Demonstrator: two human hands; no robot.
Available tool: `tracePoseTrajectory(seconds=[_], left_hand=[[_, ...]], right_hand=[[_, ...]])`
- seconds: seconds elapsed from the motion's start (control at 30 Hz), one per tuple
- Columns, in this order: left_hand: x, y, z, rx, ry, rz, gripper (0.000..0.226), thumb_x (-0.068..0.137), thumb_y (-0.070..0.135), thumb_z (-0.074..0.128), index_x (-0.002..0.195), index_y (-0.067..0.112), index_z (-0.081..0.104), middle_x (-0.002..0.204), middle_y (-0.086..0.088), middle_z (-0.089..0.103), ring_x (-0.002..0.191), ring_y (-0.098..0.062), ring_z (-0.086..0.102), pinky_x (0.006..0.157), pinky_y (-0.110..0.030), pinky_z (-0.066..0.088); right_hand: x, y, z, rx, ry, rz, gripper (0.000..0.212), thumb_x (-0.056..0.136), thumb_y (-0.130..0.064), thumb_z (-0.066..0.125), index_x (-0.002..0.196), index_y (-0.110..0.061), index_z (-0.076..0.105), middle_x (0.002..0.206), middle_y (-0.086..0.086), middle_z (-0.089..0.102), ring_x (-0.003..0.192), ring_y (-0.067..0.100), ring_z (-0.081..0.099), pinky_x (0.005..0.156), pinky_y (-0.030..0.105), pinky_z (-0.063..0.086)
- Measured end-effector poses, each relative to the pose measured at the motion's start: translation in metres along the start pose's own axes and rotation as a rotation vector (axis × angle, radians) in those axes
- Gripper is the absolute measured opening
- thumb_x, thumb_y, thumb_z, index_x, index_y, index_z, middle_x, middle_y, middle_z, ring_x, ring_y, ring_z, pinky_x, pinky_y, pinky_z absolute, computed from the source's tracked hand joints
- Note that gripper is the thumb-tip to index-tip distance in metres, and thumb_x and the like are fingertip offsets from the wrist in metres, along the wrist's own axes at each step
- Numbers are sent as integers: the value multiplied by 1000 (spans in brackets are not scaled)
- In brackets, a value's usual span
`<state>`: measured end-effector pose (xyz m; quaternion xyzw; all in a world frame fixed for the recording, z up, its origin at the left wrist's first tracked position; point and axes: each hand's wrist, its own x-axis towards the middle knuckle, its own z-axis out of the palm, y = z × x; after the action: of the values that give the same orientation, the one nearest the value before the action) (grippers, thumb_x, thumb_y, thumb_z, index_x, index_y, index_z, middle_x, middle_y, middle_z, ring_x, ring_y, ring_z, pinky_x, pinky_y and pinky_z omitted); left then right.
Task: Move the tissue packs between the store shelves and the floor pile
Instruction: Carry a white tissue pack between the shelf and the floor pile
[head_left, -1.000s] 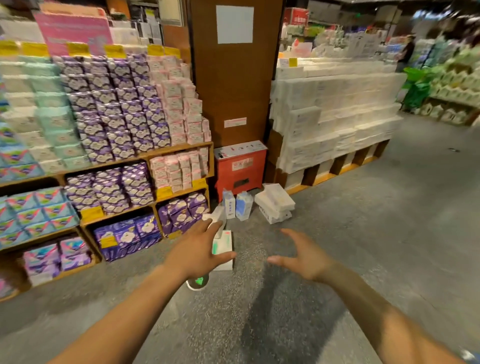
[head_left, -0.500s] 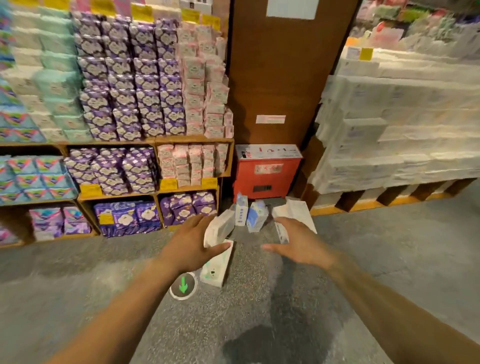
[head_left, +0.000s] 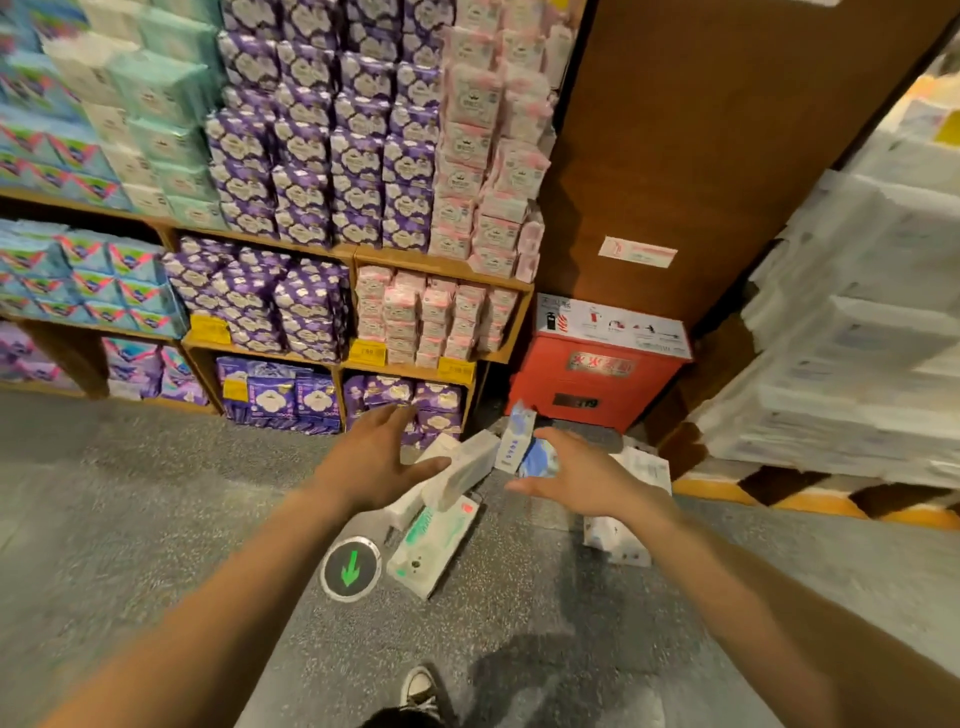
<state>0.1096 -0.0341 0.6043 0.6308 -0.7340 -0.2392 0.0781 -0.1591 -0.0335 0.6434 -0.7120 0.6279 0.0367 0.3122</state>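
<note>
**A:** Where are the hands?

**B:** Both are stretched out over the floor pile (head_left: 647, 470). The left hand (head_left: 374, 462) is spread with straight fingers and holds nothing. The right hand (head_left: 582, 480) is loose too, thumb pointing left, gripping nothing.

**A:** And the packs, relative to them?

**B:** A white pack (head_left: 465, 467) leans tilted in the gap between the two hands. Its edge is just beside the left thumb, but I cannot tell if they touch. Below it a green-printed pack (head_left: 434, 545) lies flat on the grey floor (head_left: 156, 519). A blue-and-white pack (head_left: 515, 436) stands upright just past the right fingertips. A blue pack (head_left: 540, 460) shows partly behind those fingers. More white packs (head_left: 618, 543) lie under the right wrist.

**A:** The shelves?

**B:** The wooden shelves (head_left: 441, 265) rise behind the left hand, stacked with purple packs (head_left: 311, 171) and pink packs (head_left: 467, 171). The left fingertips line up with the lowest purple row, though the hand is nearer the camera than the shelf.

**A:** What else is near?

**B:** A red fire-extinguisher box (head_left: 592, 374) sits against the brown pillar (head_left: 701, 130), just behind the pile. A round marker with a green arrow (head_left: 350, 569) is set in the floor just beside the green-printed pack. A shoe (head_left: 418, 686) shows at the bottom edge.
</note>
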Motion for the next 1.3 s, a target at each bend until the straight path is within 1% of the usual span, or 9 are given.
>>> tracePoseTrajectory(seconds=[0.13, 0.33, 0.43, 0.7, 0.87, 1.0, 1.07, 1.2, 1.3], left_hand=[[27, 5, 4, -40, 13, -72, 93, 83, 76, 53, 158, 29, 22, 162, -8, 28, 146, -29, 30, 117, -45, 33], [54, -3, 27, -130, 98, -275, 94, 80, 79, 53, 155, 29, 28, 158, -6, 35, 141, -27, 39, 113, -43, 39], [65, -2, 47, -132, 133, -407, 93, 82, 76, 55, 154, 24, 29, 158, -7, 36, 141, -29, 38, 115, -44, 37], [100, -7, 171, -232, 173, -719, 91, 83, 70, 59, 154, 22, 31, 158, -9, 36, 142, -30, 36, 115, -45, 34], [131, -60, 291, -295, 188, -800, 105, 71, 83, 47, 154, 21, 30, 156, -9, 39, 140, -32, 39, 113, -49, 38], [158, -119, 414, -318, 192, -827, 103, 76, 79, 56, 154, 18, 28, 155, -10, 41, 138, -33, 42, 112, -46, 39], [170, -151, 480, -348, 197, -851, 109, 71, 85, 52, 154, 20, 27, 156, -10, 41, 139, -33, 43, 111, -47, 40], [193, -207, 603, -402, 206, -894, 105, 79, 71, 64, 157, 17, 19, 162, -11, 29, 146, -31, 33, 114, -45, 35], [209, -244, 679, -459, 201, -947, 107, 81, 66, 67, 157, 12, 16, 160, -15, 31, 144, -32, 36, 111, -42, 36]], right_hand=[[49, 12, -27, -10, -58, -10, 70, 88, -56, 70, 142, -21, 44, 145, 4, 52, 125, 24, 54, 101, 41, 47], [136, 35, -34, -143, -220, -120, 93, 87, -61, 67, 158, -17, 26, 162, 5, 33, 142, 26, 41, 111, 42, 41], [182, 49, -29, -207, -295, -184, 99, 83, -66, 67, 159, -20, 24, 162, 6, 33, 142, 28, 42, 109, 42, 43], [300, 106, 21, -241, -367, -344, 79, 88, -54, 69, 151, -19, 38, 152, 8, 46, 135, 28, 47, 97, 35, 41], [376, 167, 106, -214, -358, -284, 68, 92, -45, 69, 146, -11, 46, 147, 9, 51, 131, 30, 50, 91, 32, 40], [440, 226, 216, -289, -390, -222, 93, 84, -64, 68, 153, -11, 35, 155, 11, 43, 133, 32, 49, 102, 43, 45], [473, 257, 273, -313, -424, -196, 103, 79, -71, 66, 155, -10, 33, 157, 9, 41, 132, 32, 50, 102, 46, 47], [535, 309, 374, -404, -441, -198, 100, 79, -73, 65, 152, -11, 37, 157, 7, 42, 138, 31, 46, 103, 40, 41], [585, 344, 440, -460, -450, -180, 99, 76, -76, 66, 146, -10, 45, 151, 8, 48, 134, 31, 49, 97, 40, 43]])
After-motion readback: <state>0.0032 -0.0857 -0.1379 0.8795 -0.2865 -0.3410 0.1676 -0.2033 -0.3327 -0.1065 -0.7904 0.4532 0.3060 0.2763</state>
